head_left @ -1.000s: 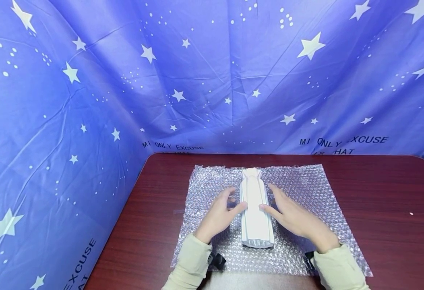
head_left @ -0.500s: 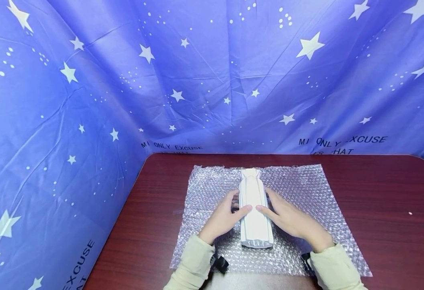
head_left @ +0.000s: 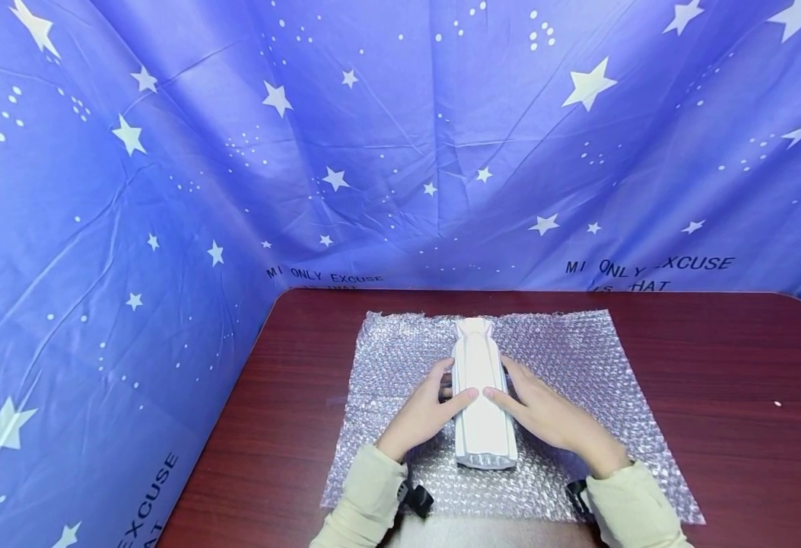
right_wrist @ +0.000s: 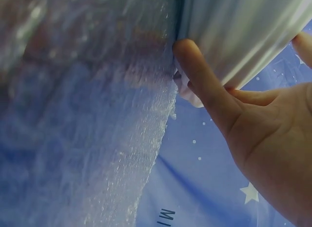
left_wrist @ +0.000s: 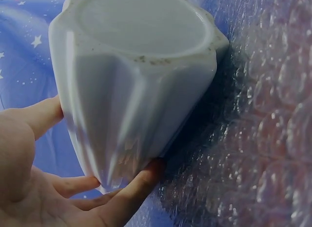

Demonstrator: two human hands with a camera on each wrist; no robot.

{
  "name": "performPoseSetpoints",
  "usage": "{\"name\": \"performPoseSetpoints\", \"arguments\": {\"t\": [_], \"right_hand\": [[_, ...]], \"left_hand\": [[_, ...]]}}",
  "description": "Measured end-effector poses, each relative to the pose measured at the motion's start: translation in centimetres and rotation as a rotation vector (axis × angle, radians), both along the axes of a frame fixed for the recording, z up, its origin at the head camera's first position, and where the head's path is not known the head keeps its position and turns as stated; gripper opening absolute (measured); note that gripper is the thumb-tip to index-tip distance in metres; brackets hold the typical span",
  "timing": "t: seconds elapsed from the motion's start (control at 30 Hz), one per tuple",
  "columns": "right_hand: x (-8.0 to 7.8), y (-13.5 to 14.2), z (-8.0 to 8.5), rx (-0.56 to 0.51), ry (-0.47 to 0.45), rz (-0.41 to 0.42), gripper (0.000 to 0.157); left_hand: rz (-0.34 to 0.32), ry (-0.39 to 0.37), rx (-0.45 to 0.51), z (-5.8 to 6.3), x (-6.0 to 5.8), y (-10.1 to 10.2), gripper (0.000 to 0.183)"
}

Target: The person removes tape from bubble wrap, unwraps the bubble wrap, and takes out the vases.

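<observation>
Okay, so both hands are on a white fluted vase (head_left: 478, 373), which lies on its side right between the two sets of fingers. Left hand (head_left: 422, 411) has its thumb on the upper face and the other fingers curved round the near side, so that's a hold, not just a touch. Right hand (head_left: 552, 415) mirrors it from the opposite side, thumb on top, fingers wrapped along the flank. Thumb tips sit close together, just a sliver of white showing between them.

Vase neck points away beyond the fingertips, and the base is back between the wrists. Left wrist view shows a few brownish specks on that base, fwiw. Below the fingers there's a sheet of bubble wrap (head_left: 407, 342), spreading out past both hands; can't tell if the vase is resting its full weight on it. Under that, a dark red wood-grain table (head_left: 735, 396). Way past the fingertips hangs a blue cloth (head_left: 400, 137) with white stars and some black lettering.
</observation>
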State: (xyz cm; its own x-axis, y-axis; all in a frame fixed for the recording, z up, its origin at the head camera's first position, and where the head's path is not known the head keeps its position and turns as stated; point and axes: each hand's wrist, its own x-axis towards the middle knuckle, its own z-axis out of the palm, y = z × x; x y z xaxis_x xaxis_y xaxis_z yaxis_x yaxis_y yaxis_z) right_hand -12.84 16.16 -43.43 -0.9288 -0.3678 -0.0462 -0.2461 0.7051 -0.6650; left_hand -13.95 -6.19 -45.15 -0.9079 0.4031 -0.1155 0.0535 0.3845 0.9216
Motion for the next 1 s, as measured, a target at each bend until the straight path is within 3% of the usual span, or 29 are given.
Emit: {"name": "performPoseSetpoints", "arguments": {"t": [0.57, 1.0], "right_hand": [[0.18, -0.05, 0.33, -0.041, -0.001, 0.007, 0.083], [0.47, -0.03, 0.89, -0.02, -0.022, 0.005, 0.087]], "left_hand": [[0.004, 0.035, -0.035, 0.16, 0.12, -0.05, 0.077], [-0.024, 0.07, 0.012, 0.41, 0.17, -0.15, 0.075]]}}
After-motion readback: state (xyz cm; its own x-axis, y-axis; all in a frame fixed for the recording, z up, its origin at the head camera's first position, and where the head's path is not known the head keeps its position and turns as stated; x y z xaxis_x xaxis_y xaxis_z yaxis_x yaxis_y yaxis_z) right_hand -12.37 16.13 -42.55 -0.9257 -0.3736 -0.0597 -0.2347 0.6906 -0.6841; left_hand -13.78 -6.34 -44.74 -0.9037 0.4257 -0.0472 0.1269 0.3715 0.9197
